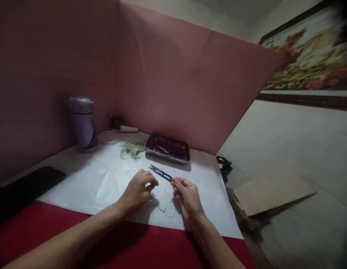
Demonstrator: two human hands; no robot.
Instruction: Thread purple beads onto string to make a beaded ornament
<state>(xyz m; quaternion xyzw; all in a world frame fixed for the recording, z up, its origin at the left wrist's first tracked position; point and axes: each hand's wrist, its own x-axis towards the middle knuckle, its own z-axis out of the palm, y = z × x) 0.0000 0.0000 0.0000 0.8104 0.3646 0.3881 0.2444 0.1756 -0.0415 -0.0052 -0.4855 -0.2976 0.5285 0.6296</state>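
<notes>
My left hand point(138, 188) is over the white paper, its thumb and fingertips bent together in a ring; anything between them is too small to make out. Thumb and index finger of my right hand point(188, 196) pinch a thin thread, and a short fine strand sticks up above them. Blue thread snips point(162, 173) with pointed blades lie between the hands, their handle end at my right fingertips. Loops of pale thread point(170, 215) hang or lie below, between the hands.
Behind are a metal tray point(167, 158) of dark purple beads, tangled green thread point(132, 150), a pale spool point(129, 129) and a purple flask point(83, 125). A black object point(30, 186) is at left, cardboard point(274, 190) at right. Pink panels point(184, 82) enclose the back.
</notes>
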